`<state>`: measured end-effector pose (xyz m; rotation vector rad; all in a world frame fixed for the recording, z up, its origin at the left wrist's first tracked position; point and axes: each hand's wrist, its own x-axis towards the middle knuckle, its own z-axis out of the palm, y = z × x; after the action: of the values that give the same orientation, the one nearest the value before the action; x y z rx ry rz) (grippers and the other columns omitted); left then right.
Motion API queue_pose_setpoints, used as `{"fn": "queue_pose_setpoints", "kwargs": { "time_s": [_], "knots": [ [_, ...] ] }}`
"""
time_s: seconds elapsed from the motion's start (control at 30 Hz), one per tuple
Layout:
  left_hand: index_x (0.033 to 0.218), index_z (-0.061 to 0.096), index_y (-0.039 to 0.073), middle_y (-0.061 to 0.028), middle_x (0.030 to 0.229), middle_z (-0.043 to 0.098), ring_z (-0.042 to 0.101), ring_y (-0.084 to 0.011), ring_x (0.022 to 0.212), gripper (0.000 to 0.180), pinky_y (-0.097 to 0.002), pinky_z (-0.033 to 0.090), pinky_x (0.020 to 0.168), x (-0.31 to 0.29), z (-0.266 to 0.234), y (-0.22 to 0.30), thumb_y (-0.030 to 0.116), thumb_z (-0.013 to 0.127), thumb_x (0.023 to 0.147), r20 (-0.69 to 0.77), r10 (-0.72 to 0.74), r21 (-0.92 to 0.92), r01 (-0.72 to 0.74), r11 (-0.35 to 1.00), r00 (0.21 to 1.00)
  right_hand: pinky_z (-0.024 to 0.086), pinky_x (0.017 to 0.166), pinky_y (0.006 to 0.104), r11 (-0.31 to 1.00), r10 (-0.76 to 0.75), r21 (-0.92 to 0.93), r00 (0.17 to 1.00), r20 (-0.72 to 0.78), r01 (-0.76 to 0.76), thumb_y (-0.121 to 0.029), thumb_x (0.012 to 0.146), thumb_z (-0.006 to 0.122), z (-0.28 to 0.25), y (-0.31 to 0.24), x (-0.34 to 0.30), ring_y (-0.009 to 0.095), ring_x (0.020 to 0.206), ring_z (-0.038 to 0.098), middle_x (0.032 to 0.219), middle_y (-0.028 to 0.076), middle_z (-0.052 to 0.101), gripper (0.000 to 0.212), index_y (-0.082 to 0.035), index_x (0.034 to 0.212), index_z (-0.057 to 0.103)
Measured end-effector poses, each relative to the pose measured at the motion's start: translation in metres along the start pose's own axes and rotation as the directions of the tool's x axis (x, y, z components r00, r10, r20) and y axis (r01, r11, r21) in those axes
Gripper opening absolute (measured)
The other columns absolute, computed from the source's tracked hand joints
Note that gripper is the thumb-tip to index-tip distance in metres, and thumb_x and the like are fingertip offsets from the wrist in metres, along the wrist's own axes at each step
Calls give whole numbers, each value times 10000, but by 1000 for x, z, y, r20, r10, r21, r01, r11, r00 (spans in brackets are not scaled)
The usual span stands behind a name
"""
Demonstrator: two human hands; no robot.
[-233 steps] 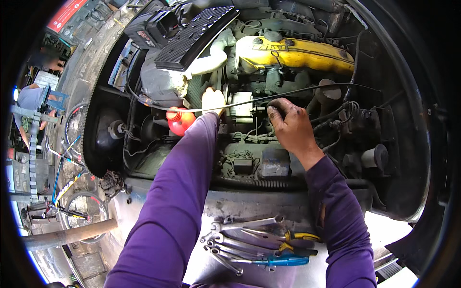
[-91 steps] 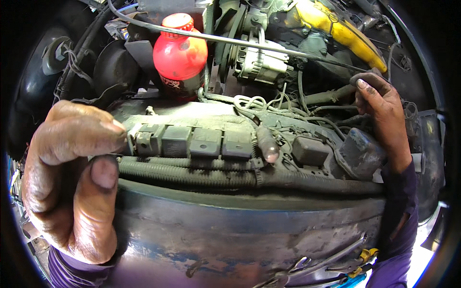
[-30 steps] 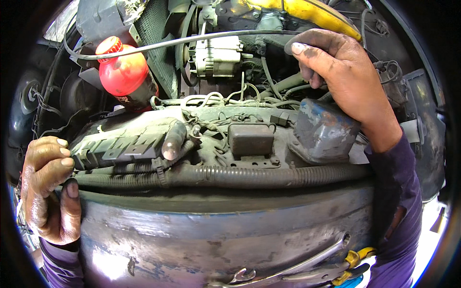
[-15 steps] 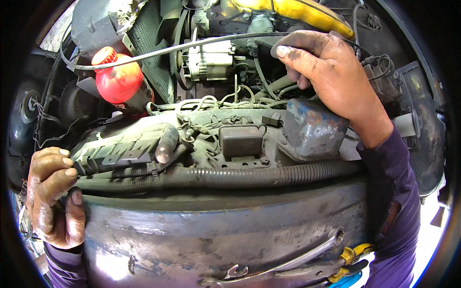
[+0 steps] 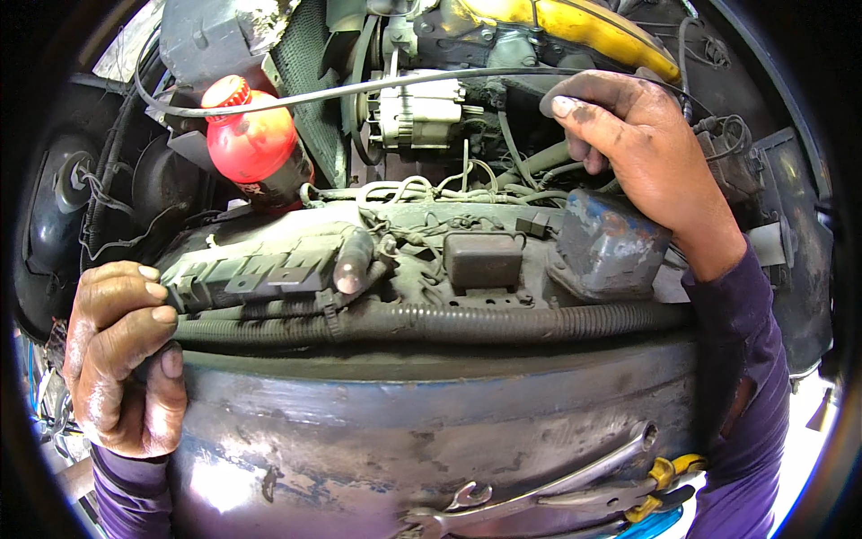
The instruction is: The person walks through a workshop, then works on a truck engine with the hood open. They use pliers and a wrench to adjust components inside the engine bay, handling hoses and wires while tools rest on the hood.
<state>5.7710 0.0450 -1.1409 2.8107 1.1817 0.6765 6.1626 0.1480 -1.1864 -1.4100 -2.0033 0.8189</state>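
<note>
On the left, my left hand (image 5: pixel 123 359) rests by the front edge of the engine bay. Its fingers are loosely bent with the thumb apart, and nothing shows in it. The fingertips lie beside a dusty fuse box (image 5: pixel 260 274). Over the right side of the bay, my right hand (image 5: pixel 628 126) has its thumb pressed to the curled index finger. Whatever may be between them is hidden. A thin black cable (image 5: pixel 359 92) arches across the bay and passes behind that hand's knuckles. Below the wrist sits a worn blue-grey metal cover (image 5: pixel 611 242).
A red bottle (image 5: pixel 256 139) stands at the back left, near the alternator (image 5: pixel 420 112). Corrugated conduit (image 5: pixel 449 323) runs along the front. On the front panel (image 5: pixel 359 431) lie combination wrenches (image 5: pixel 575 476) and yellow-handled pliers (image 5: pixel 660 485). A yellow engine cover (image 5: pixel 584 31) is at the back.
The whole scene has shifted rightward in the picture, its upper part slightly down, as the view moved. Both hands keep nearly the same pose and place against the engine bay.
</note>
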Motion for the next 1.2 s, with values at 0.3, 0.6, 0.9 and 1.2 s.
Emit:
{"fn": "queue_pose_setpoints", "kwargs": {
  "time_s": [0.3,0.6,0.9,1.2],
  "knots": [
    [993,648,-1,-185,987,633,618,-347,922,198,-480,516,856,-1,-2,2,95,687,824,2,-3,0,3,1000,1000,440,618,231,995,72,66,997,-19,-71,-152,997,572,2,1,-1,62,684,523,787,-2,589,220,19,1093,672],
    [997,642,16,-185,1018,624,611,-346,950,184,-487,500,859,-1,-1,4,108,686,844,11,-15,16,15,1000,1000,457,623,230,999,4,-34,1000,-18,-5,-186,983,601,-1,2,-1,65,684,540,778,-2,608,227,3,1049,706],
    [960,646,6,-183,1021,623,609,-346,943,168,-488,507,850,-2,-1,3,111,689,835,14,-11,-5,11,1000,1000,454,616,229,998,1,-58,1000,11,0,-183,993,592,-2,2,0,67,662,531,765,-2,602,219,1,1036,703],
    [982,661,-20,-176,982,636,631,-359,908,220,-474,534,841,1,2,4,6,693,766,-33,64,42,-62,997,997,491,640,252,997,44,-60,999,1,-43,-212,997,616,1,1,3,79,672,565,779,16,637,252,12,1072,705]
  ]
}}
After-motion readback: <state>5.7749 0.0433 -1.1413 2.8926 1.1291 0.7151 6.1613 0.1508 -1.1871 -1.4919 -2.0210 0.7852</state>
